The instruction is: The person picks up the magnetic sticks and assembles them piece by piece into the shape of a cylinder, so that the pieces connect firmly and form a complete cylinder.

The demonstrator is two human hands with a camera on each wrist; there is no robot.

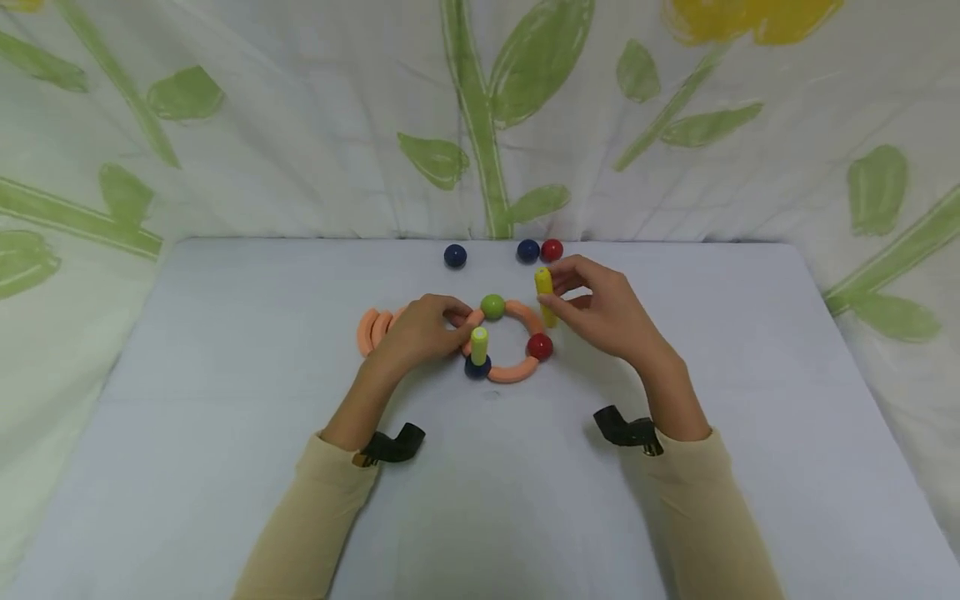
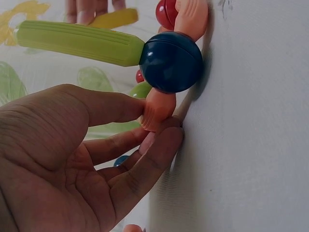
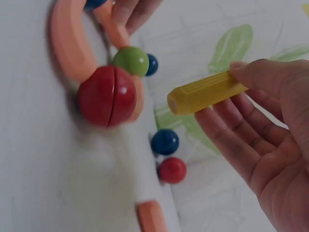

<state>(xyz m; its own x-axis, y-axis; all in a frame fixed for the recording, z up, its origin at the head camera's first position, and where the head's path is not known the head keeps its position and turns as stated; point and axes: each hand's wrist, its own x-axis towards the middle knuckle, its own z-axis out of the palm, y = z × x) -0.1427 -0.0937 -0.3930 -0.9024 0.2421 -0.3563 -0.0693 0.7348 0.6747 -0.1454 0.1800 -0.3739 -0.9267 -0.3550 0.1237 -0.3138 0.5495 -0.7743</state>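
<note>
A ring of curved orange pieces (image 1: 513,372) lies on the table, joined by a green ball (image 1: 492,307), a red ball (image 1: 540,346) and a dark blue ball (image 1: 477,368). From the blue ball a light green ribbed stick (image 1: 479,346) rises upright. My left hand (image 1: 423,333) pinches the orange curved piece (image 2: 159,108) beside the blue ball, thumb on one side and fingers on the other. Above the ring's right side, my right hand (image 1: 607,312) holds a yellow ribbed stick (image 3: 203,96) between thumb and fingers, its lower end apart from the red ball.
Several loose orange curved pieces (image 1: 367,332) lie left of the ring, partly behind the left hand. Along the table's back edge sit two dark blue balls (image 1: 455,256) and a loose red ball (image 1: 552,250). Behind the white table (image 1: 495,500) hangs a cloth (image 1: 322,125) with painted flowers.
</note>
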